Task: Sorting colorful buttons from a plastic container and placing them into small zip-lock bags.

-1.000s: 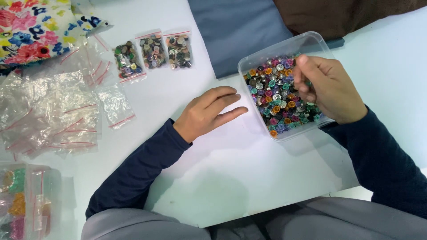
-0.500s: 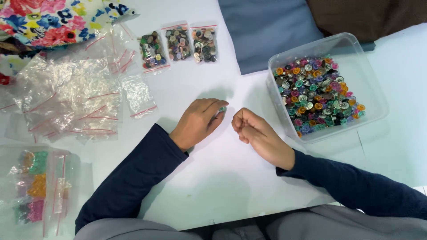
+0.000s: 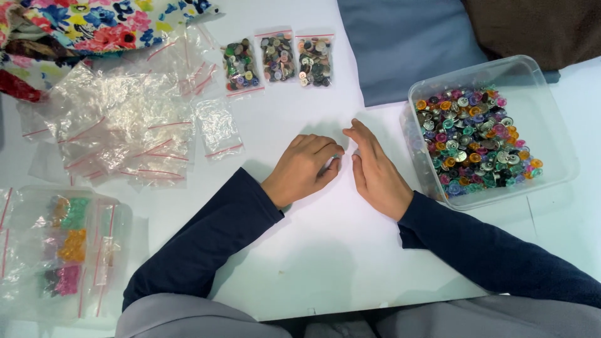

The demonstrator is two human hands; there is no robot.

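Just right of the flat right hand (image 3: 375, 172) sits the button tub (image 3: 551, 119), left hand (image 3: 307, 169) curled

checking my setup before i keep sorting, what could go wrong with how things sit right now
1. The clear tub of mixed buttons sits right beside the right hand; a sideways nudge could likely tip or spill it.
2. Whatever small piece the left hand pinches at its fingertips may slip onto the white table and roll off.
3. The loose empty bags overlap, so one could slide away unnoticed.
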